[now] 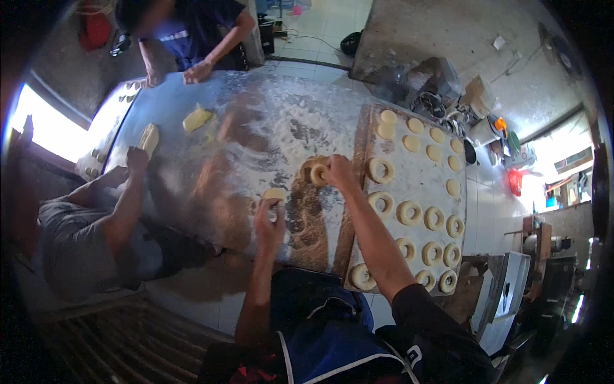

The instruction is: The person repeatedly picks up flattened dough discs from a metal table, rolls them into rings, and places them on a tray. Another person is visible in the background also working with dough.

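Note:
My right hand (341, 173) pinches the right edge of a pale dough ring (318, 175) over a brown, crumb-like patch (310, 217) on the metal worktable. To the left, my left hand (270, 224) has its fingers curled at the near edge of a small flat dough piece (275, 192); its exact grip is too small to make out fully. At my right lies a floured board (400, 176) bearing rows of dough rings (409, 213) nearer me and solid dough rounds (412, 143) toward its far end.
White flour (300, 109) is spread over the far middle of the table. A yellowish dough lump (197, 120) lies far left. One person (198, 32) stands at the far edge, hands on the table; another (96, 224), at left, handles a long dough piece (149, 139). Pots and containers (441, 96) stand beyond the board.

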`<state>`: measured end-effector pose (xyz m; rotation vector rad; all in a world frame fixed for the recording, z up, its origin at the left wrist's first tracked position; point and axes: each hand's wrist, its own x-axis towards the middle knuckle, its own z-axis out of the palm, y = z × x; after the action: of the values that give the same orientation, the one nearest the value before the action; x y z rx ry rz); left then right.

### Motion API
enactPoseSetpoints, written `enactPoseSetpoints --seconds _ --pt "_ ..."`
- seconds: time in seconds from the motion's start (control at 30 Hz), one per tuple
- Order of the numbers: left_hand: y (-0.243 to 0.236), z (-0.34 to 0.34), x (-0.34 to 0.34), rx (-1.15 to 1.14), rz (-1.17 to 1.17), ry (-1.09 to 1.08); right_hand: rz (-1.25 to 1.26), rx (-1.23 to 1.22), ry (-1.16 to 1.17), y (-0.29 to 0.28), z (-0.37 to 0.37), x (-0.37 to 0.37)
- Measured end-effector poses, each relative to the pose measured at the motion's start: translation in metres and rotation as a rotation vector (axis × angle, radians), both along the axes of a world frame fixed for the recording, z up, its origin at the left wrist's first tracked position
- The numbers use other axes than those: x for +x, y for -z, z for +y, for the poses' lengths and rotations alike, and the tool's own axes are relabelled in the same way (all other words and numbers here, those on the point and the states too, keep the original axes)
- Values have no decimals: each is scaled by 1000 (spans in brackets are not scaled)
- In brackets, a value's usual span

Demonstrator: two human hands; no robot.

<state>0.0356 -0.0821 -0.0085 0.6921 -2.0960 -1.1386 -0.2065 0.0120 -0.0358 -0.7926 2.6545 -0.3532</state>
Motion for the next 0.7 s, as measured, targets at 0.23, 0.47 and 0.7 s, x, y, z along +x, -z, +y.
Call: enactPoseSetpoints --seconds 0.23,0.47,0.7 --pt "17 3 -59 192 22 129 -428 -775 52 -17 25 44" --pt "17 4 -54 739 82 310 -355 -824 222 -47 21 98" --pt "10 12 -49 1615 298 263 -826 -1025 102 -56 39 99"
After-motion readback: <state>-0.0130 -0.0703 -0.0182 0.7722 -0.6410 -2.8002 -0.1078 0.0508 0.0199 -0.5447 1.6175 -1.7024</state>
